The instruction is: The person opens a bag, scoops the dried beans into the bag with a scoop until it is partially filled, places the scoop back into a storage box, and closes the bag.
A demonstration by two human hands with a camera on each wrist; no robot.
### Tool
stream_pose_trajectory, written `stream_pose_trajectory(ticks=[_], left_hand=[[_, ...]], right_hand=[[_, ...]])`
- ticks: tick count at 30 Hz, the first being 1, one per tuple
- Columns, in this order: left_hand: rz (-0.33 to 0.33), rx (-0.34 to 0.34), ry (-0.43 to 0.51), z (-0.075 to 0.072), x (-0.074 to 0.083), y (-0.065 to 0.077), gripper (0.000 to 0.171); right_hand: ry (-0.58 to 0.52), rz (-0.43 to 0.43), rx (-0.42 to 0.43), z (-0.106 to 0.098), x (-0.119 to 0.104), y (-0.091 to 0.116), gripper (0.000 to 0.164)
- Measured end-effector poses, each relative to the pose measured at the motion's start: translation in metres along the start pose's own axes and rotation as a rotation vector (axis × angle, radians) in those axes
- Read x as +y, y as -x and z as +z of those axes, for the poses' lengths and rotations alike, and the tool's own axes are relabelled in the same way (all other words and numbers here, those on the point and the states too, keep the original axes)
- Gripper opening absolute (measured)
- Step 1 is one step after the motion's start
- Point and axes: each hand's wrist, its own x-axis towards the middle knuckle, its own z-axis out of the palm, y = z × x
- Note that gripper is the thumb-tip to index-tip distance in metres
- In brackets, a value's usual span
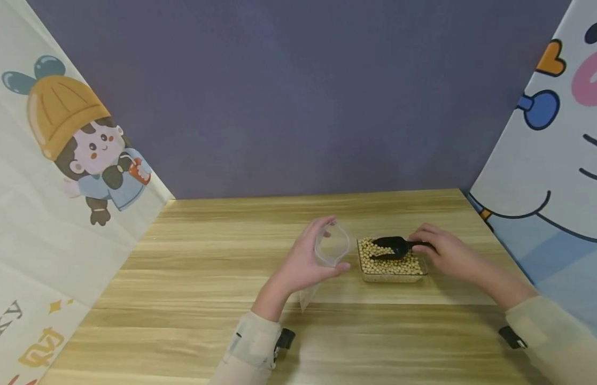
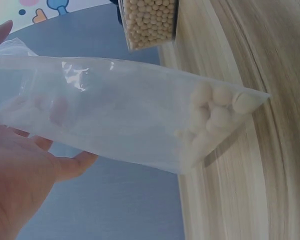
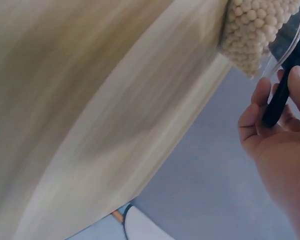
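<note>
My left hand (image 1: 305,260) grips a clear plastic bag (image 2: 125,107) near its top, thumb and fingers spread round the open mouth. Several round, pale yellow beans (image 2: 220,107) lie in the bag's bottom corner, close over the tabletop. To the right of the bag, a clear rectangular container (image 1: 393,278) is full of the same beans. My right hand (image 1: 444,251) holds a black scoop (image 1: 396,246) by its handle. The scoop's bowl is in the beans at the container's top, with some beans inside it. In the right wrist view, fingers and thumb pinch the handle (image 3: 277,102).
The wooden table (image 1: 207,278) extends on both sides of the container. A dark blue-grey panel (image 1: 303,107) stands behind it. Cartoon-printed sheets hang at the left (image 1: 86,149) and right (image 1: 543,160). Both wrists wear small black devices over light sleeves.
</note>
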Motion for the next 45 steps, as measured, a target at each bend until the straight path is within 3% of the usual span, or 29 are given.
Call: stream_pose_trajectory(ticks=[5,10,19,23,31,39,45], left_hand=[[-0.008,0.003,-0.012,-0.001,0.001,0.001,0.103],[-0.001,-0.007,-0.029,-0.001,0.002,0.0,0.103],[0.01,-0.029,-0.06,0.002,0.006,-0.003,0.106],[0.006,-0.03,-0.054,0.002,0.007,-0.002,0.106],[0.021,-0.044,-0.055,0.005,0.01,0.0,0.103],[0.027,-0.047,-0.043,0.007,0.01,0.0,0.103],[0.03,-0.055,-0.036,0.007,0.011,0.0,0.103]], right_hand=[[-0.032,-0.003,0.06,-0.005,0.01,0.014,0.022],[-0.092,0.028,0.072,-0.024,0.004,0.019,0.023],[-0.007,-0.077,0.159,-0.066,-0.04,0.001,0.025],[0.038,-0.106,0.154,-0.077,-0.065,-0.009,0.025],[0.079,-0.138,0.073,-0.081,-0.095,-0.025,0.021],[0.096,-0.179,0.101,-0.079,-0.097,-0.028,0.022],[0.082,-0.15,0.094,-0.081,-0.095,-0.025,0.022]])
